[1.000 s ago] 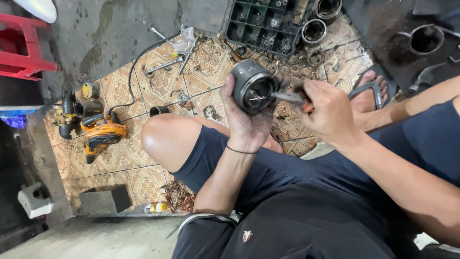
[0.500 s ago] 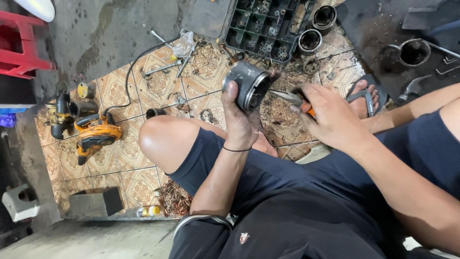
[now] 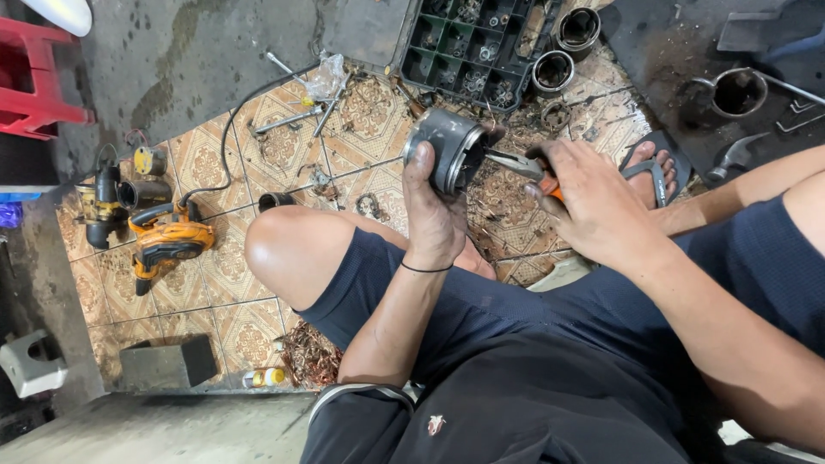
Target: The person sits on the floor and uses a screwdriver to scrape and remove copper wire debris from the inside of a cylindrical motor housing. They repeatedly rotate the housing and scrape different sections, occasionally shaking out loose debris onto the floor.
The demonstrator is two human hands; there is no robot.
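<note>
My left hand (image 3: 432, 206) grips a grey metal piston (image 3: 447, 148), held up over my knee with its hollow side turned toward my right hand. My right hand (image 3: 593, 202) holds orange-handled pliers (image 3: 524, 166). Their thin jaws reach into the piston's open side. Both hands are grimy. A thin black band circles my left wrist.
A yellow power tool (image 3: 168, 243) with a black cable lies on the patterned tile floor at left. A black compartment tray (image 3: 477, 47) of small parts and metal cylinder sleeves (image 3: 554, 70) sit beyond. A red stool (image 3: 39, 73) stands far left, my sandalled foot (image 3: 649, 167) at right.
Both hands kept their grip on piston and pliers. The piston has turned a little in my left hand, and the pliers' jaws now reach further into its open side.
</note>
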